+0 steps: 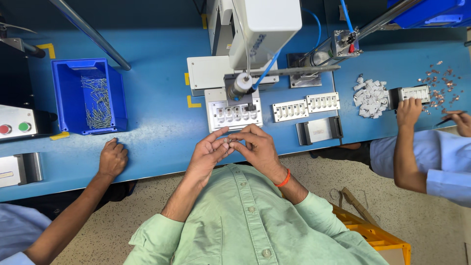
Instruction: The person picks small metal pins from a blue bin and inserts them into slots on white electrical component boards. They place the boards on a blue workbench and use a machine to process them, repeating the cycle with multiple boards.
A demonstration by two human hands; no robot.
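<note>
Above the near edge of the blue desk [157, 122], a few small metal pins [228, 141] are pinched between the fingertips of the left hand [208, 153] and right hand [256, 147], seemingly being sorted; a steady placement into the white fixture [235, 114], just beyond, would likely be called for next. Counted: three white slotted fixtures, one blue bin [89, 95] of pins, four co-worker hands.

Yellow corner marker tapes [193, 103] on blue surface [157, 127] beside white machine base; another yellow marker [47, 48] far left; dark logo label [258, 44] on white machine head.
</note>
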